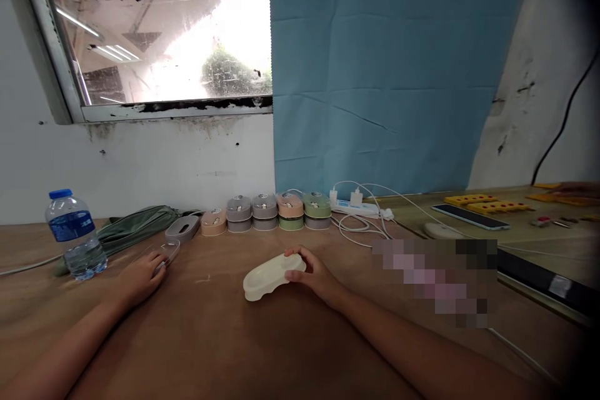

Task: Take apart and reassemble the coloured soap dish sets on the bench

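My right hand (316, 275) grips the right end of a cream plastic oval tray (267, 276), thumb in front and fingers behind. The shallow tray is held tilted over the brown tabletop, and a notch shows in its near edge. At the left, my left hand (146, 272) has its fingers curled on a clear plastic cover (172, 250) that lies low on the table; part of the cover is hidden under the hand. Just behind it sits a grey oval case (183, 228) with a slot in its top.
A water bottle (75, 237) and a green cloth bag (138, 228) stand at the left. Several small oval boxes (239, 212) line the wall, some stacked. A power strip (360, 207) trails cables. On the right table lie a phone (470, 217) and yellow blocks (497, 207); another person's hand (576, 189) shows there.
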### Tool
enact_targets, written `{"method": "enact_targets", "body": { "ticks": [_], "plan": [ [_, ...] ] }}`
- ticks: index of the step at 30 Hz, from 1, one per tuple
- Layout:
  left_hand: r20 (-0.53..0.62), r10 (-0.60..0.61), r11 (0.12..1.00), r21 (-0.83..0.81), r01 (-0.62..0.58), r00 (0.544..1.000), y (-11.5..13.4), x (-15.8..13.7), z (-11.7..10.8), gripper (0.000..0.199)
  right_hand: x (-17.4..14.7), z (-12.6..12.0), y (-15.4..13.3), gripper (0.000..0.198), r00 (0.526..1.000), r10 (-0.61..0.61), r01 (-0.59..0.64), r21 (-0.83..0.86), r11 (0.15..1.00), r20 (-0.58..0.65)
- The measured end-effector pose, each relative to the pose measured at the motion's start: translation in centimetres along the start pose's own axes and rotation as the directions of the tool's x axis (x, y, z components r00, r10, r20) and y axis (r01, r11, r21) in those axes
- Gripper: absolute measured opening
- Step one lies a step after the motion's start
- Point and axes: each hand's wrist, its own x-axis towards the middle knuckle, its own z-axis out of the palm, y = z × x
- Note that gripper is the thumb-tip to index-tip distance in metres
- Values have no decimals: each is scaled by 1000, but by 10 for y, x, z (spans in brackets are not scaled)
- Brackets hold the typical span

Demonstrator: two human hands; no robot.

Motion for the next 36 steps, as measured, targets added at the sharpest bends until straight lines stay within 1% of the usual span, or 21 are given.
{"method": "enact_targets", "body": {
  "ticks": [4,8,10,11,13,15,16,17,18,19,21,24,27,29,31,33,36],
  "plan": [
    [-16,-8,1000,3,8,1000,-5,1,4,39,0,1,0,36,1000,5,-5,6,1000,0],
    [-25,-4,1000,20,4,1000,-5,1,5,40,0,1,0,36,1000,-4,4,11,1000,3],
    [-72,-18,999,50,21,997,-3,-1,3,41,0,1,1,35,1000,-2,2,8,1000,-1],
    [-117,-10,997,76,19,993,-1,-2,1,42,0,1,0,35,1000,-1,1,7,1000,-3],
    [-220,71,988,149,-38,973,7,-3,-4,44,-1,1,0,35,1000,0,0,4,1000,-9],
    [-281,209,963,225,-147,937,21,2,-10,42,-1,2,-1,35,1000,4,-4,2,1000,-21],
    [-286,264,949,248,-195,921,29,8,-11,41,-1,2,-1,35,1000,7,-7,2,1000,-26],
    [-279,295,940,257,-225,914,39,15,-12,41,-1,2,-1,35,999,11,-11,2,1000,-30],
    [-265,297,940,250,-232,917,49,25,-11,42,0,2,-1,36,999,17,-17,2,1000,-34],
    [-248,268,950,232,-211,931,58,37,-8,43,0,2,0,36,999,22,-21,4,1000,-36],
    [-217,151,979,168,-116,964,74,63,2,48,0,2,0,37,999,19,-19,5,1000,-29],
    [-216,47,992,121,-22,975,88,100,20,56,-1,1,1,37,1000,0,0,-9,1000,-19],
    [-217,-31,995,86,51,976,95,119,34,56,-2,1,2,37,999,-12,12,-25,1000,-29],
    [-214,-52,995,71,68,975,98,119,36,55,-2,1,2,37,1000,-19,19,-24,1000,-20],
    [-210,-44,996,63,58,977,101,111,31,54,-2,1,2,37,1000,-27,27,-20,999,-3],
    [-193,-17,998,57,29,981,103,98,20,51,-1,1,1,37,999,-40,40,-22,999,0],
    [-149,63,997,54,-55,987,104,69,0,45,-2,2,-2,36,996,-81,80,-35,996,-27]
  ]
}}
